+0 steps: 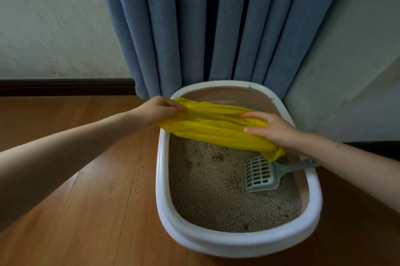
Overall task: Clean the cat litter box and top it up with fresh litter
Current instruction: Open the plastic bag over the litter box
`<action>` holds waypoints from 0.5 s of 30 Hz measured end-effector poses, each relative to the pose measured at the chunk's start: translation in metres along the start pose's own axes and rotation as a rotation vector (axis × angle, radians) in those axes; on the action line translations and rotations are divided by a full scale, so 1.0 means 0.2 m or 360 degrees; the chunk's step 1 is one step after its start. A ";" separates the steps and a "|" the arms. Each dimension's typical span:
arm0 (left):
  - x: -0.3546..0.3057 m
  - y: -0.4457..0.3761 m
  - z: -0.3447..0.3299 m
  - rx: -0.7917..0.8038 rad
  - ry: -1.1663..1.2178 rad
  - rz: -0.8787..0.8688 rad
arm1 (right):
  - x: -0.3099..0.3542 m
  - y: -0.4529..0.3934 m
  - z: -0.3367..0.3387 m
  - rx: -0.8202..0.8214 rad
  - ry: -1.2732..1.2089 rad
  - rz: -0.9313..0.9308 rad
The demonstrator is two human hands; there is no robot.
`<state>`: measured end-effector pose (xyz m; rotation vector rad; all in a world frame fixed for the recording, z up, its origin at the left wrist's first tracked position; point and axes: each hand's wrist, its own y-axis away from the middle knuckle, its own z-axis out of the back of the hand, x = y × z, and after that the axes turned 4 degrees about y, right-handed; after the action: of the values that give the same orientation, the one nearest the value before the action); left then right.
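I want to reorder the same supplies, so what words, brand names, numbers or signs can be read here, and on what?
None can be read.
Yellow plastic bag, held by the left hand and right hand: no print shows.
Litter box: no label or marking on its rim.
Litter scoop: no lettering visible.

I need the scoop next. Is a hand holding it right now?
No. The scoop lies on the litter untouched, while both hands hold the yellow bag.
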<state>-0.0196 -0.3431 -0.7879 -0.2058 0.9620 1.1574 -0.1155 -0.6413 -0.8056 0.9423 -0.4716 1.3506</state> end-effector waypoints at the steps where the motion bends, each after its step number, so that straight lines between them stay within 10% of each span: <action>1: 0.00 -0.01 -0.02 0.0001 -0.0227 -0.0068 | -0.01 -0.01 -0.01 0.0005 0.0124 0.0012; 15: 0.07 -0.07 -0.12 -0.0046 -0.1003 -0.0203 | 0.00 -0.08 -0.05 0.0047 0.1053 -0.0227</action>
<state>-0.0198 -0.3534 -0.8173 0.0764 0.3700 1.0247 -0.1025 -0.6325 -0.8171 0.4920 0.1199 1.4447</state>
